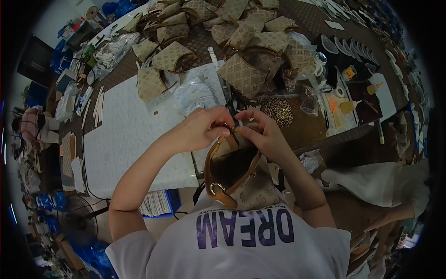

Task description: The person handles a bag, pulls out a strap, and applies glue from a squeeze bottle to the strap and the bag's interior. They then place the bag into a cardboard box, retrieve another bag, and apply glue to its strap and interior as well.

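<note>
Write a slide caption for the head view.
Left hand and right hand at work on a brown-trimmed patterned handbag, before a worktable piled with similar bags.

One camera on the head, looking down

The only view is from the head of the person. It faces forward and down, near above the hands and the shirt. The picture is wide and round, and takes in the bench beyond them.
</note>
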A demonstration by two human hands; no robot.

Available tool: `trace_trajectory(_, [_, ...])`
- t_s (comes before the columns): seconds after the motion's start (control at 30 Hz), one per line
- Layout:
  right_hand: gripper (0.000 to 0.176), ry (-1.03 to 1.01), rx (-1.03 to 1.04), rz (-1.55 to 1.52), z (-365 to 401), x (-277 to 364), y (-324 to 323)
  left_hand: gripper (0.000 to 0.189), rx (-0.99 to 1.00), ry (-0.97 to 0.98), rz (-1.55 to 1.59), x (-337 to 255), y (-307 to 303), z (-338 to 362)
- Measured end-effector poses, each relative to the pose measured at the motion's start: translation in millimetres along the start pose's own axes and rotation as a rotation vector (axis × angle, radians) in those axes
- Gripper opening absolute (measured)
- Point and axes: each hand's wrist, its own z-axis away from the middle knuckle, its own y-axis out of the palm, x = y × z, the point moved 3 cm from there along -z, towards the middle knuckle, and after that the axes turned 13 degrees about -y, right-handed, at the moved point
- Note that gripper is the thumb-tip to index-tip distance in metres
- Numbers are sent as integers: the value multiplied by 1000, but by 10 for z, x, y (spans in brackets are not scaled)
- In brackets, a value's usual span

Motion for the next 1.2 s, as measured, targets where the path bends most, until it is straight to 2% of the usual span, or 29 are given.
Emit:
trace_trajectory(0.27, [29,44,52,-36,4,-65,10,16,-35,10,-190,-50,36,30])
trace_trajectory(0.43, [39,11,94,42,-5,-77,4,19,-103,45,-211,-58,107,15])
trace_trajectory(0.57, [37,27,98,111,-31,-131,-42,22,-151,10,-164,51,159,-32])
trace_trajectory(0.67, [33,39,101,151,-53,-153,-92,27,-93,-120,300,353,253,-51])
trace_trajectory(0.77, [30,55,89,157,-50,-199,-105,27,61,-238,592,511,423,4])
trace_trajectory(0.87, [29,110,82,202,-49,-252,-97,20,9,-298,657,532,481,-7])
trace_trajectory(1.2, [28,155,78,289,-43,-269,-146,18,-24,-349,661,660,591,-80])
